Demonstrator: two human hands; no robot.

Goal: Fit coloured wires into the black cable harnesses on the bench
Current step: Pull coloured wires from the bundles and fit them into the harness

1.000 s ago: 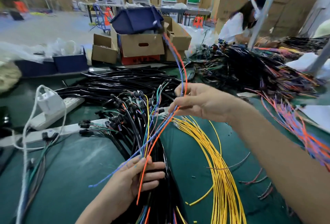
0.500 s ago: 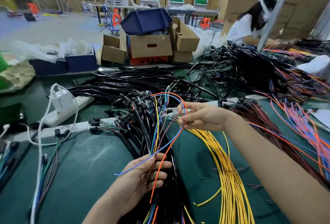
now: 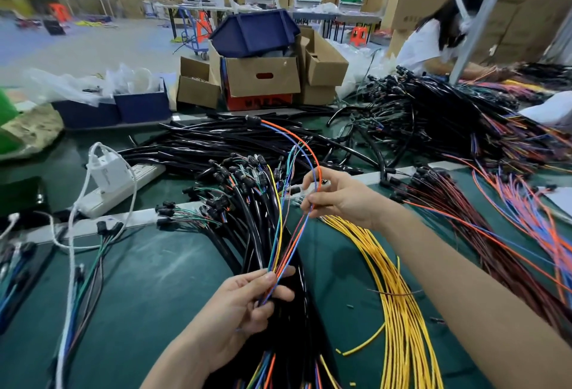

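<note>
Surface (image 3: pixel 154 295) fills lower frame. Cable harness bundle (image 3: pixel 257 233) centre, running to bottom edge. Loose wires (image 3: pixel 396 280) right of it. Power strip (image 3: pixel 136 178) left of centre, charger (image 3: pixel 108 168) on it. Cardboard boxes (image 3: pixel 263 77) behind, upper centre; plastic bin (image 3: pixel 253 32) on top. Harness pile (image 3: pixel 433 119) upper right.

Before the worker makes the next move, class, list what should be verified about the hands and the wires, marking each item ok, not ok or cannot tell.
1. Left hand grips the wire bunch: ok.
2. Right hand pinches the orange wire and blue wire: ok.
3. Both wires lead to one black connector: ok.
4. Wire tips seated in the black harness bundle: cannot tell, the left fingers cover them.
5. Yellow wires lie apart from the held pair: ok.
</note>
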